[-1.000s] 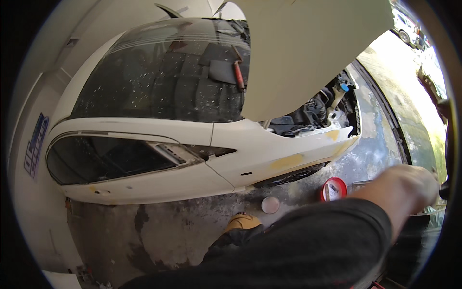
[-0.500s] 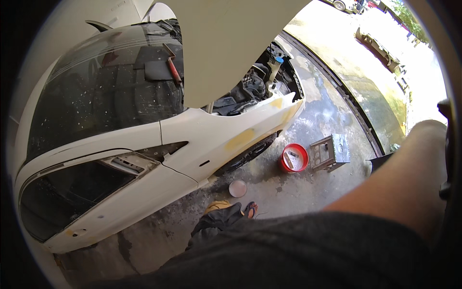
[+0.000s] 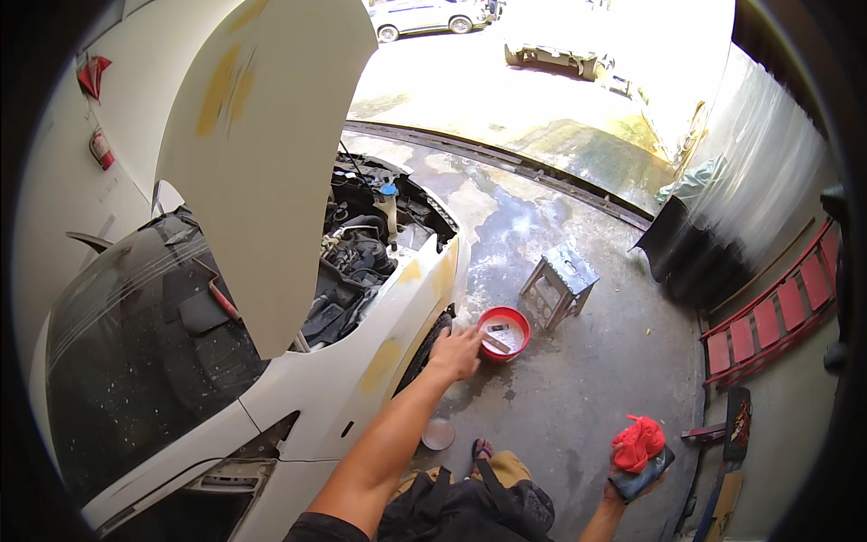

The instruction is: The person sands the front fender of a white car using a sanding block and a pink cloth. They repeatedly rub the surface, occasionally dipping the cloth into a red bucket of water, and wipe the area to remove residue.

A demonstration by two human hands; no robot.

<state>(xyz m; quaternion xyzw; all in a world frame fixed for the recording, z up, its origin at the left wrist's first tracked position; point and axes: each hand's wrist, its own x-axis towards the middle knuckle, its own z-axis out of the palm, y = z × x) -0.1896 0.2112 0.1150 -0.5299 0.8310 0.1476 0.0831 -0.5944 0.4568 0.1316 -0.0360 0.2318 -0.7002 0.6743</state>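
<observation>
My left hand (image 3: 457,350) reaches forward over the floor, fingers stretched out and holding nothing. In this view it overlaps the left edge of a red bucket (image 3: 521,350), and whether it touches the bucket I cannot tell. Whitish liquid and a long flat block (image 3: 495,342) show inside the bucket. At the lower right, my right hand (image 3: 614,490) grips a dark, flat rectangular thing (image 3: 652,481) with a crumpled red cloth (image 3: 639,442) on top. The white car (image 3: 312,397) stands to my left, its hood (image 3: 262,181) raised and its fender patched with yellowish filler.
A grey step stool (image 3: 569,269) stands beyond the bucket. A round pale lid or dish (image 3: 438,434) lies near my feet. Tools (image 3: 224,298) rest on the windshield. A red ladder (image 3: 775,307) leans along the right wall, near dark plastic sheeting (image 3: 691,248).
The view has swung rightward and up, bringing the right wall and ladder into sight. My left hand now reaches forward, and my right hand shows with the red cloth and dark flat thing.
</observation>
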